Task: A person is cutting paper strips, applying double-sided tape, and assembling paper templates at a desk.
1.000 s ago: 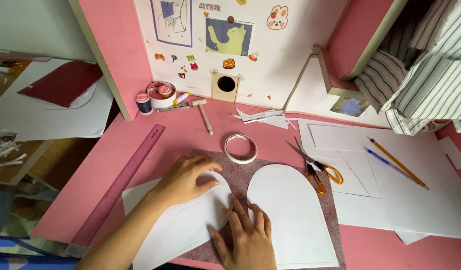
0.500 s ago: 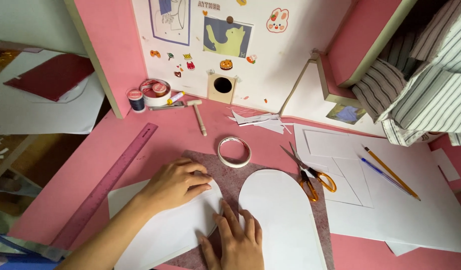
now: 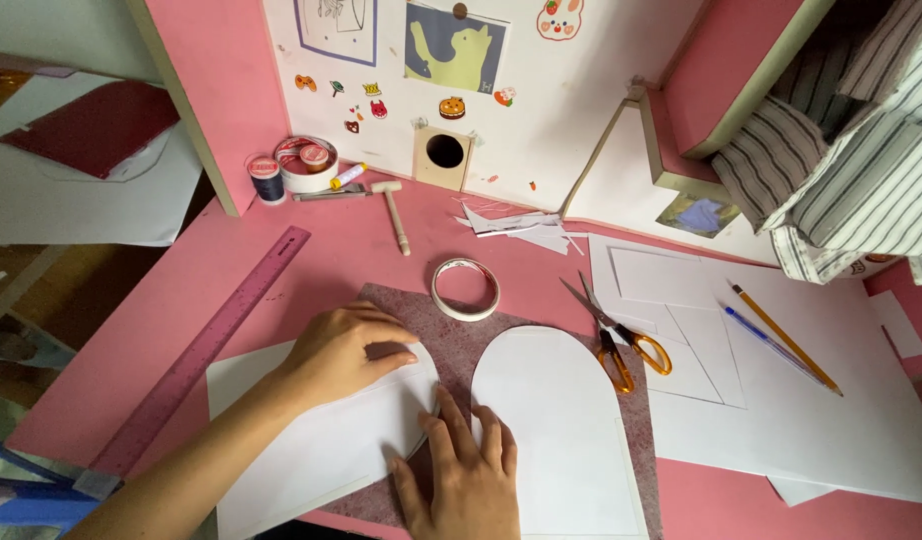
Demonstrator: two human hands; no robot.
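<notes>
landmark: mottled mauve-grey sheet of felt-like material [image 3: 461, 345], lying flat on the pink desk top [image 3: 281, 270]; all places below are given relative to it.
left hand: left hand [image 3: 346, 350] rests palm-down over the sheet's left edge, fingers loosely curled and close together, pressing the white rectangular paper piece [image 3: 321, 445] that overlaps that edge; it pinches nothing.
right hand: right hand [image 3: 461, 475] lies flat at the sheet's lower middle, fingers spread and pointing away from the person, fingertips at the right end of the white rectangle.
arched piece: white paper template with a rounded top [image 3: 556, 430] lies on the sheet's right half, just beside the right hand, its top reaching the sheet's far edge.
technique: judged from the hold, both palms should stay flat and pressure even, so the papers do not creep on the textured sheet; edges want aligning before any weight is eased.
tape ring: roll of white tape [image 3: 465, 288] sits on the sheet's far edge.
scissors: orange-handled scissors [image 3: 616, 335] lie just right of the sheet, blades shut.
ruler: long purple plastic ruler [image 3: 206, 345] runs diagonally, left of the sheet.
containers: a small wooden box with a round hole [image 3: 443, 155] stands beyond the sheet against the wall; its inside is dark, contents cannot be told.
pencils: a yellow pencil [image 3: 786, 338] and a blue pen [image 3: 771, 345] lie well right of the sheet on white sheets.
</notes>
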